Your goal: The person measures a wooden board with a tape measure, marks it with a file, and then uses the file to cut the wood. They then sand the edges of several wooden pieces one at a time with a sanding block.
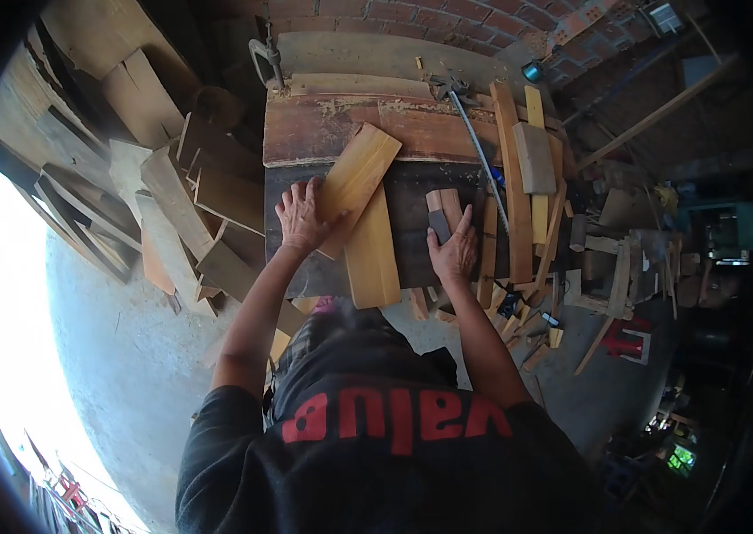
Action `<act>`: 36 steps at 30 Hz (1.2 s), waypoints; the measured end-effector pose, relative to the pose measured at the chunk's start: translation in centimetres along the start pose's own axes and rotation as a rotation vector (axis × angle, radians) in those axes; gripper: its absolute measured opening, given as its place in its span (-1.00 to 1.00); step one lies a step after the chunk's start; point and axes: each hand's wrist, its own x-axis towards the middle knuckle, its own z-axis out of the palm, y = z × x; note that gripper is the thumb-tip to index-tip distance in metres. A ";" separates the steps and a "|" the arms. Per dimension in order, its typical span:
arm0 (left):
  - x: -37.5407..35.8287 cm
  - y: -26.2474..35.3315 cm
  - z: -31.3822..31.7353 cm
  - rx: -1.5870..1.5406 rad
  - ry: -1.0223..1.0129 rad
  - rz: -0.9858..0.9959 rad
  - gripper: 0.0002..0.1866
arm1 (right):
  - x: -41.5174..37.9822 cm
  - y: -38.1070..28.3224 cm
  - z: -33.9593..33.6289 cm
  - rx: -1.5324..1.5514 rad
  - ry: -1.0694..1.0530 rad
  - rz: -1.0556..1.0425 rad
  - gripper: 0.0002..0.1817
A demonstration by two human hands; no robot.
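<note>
bench [414,236] w/ 2 overlapping yellow boards [361,182], wood block [451,205] – long wood strips [509,151] on rt

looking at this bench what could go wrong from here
The lower yellow board pokes past the near edge of the bench, so a bump there might shift it. The upper yellow board lies crosswise over it, so it could rock or slide if the left hand pushes unevenly. Scraps of wood litter the floor beside the bench and might trip someone.
</note>
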 end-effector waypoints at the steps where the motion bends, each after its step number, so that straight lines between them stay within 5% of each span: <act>1: 0.0 0.2 0.9 -0.008 0.014 -0.009 -0.19 | 0.0 0.1 0.1 0.012 0.003 0.018 0.06; 3: 0.2 1.0 2.4 -0.145 -0.055 -0.211 -0.17 | 0.0 0.2 0.5 -0.014 -0.002 0.017 0.06; 13: 2.0 6.5 6.2 -0.462 0.284 -0.623 -0.31 | 0.1 0.7 0.1 0.004 -0.135 0.023 0.01; 20: 0.4 8.1 4.8 -0.232 0.130 -0.452 0.05 | 0.1 -0.3 -0.3 -0.059 -0.117 0.048 -0.01; 29: 3.7 8.7 5.5 -0.011 0.025 -0.109 0.04 | -0.1 -0.2 -0.2 -0.043 -0.066 0.033 -0.06; 36: 5.2 8.9 5.8 0.042 -0.034 -0.041 0.02 | 0.6 0.8 -0.8 0.033 -0.092 0.040 -0.09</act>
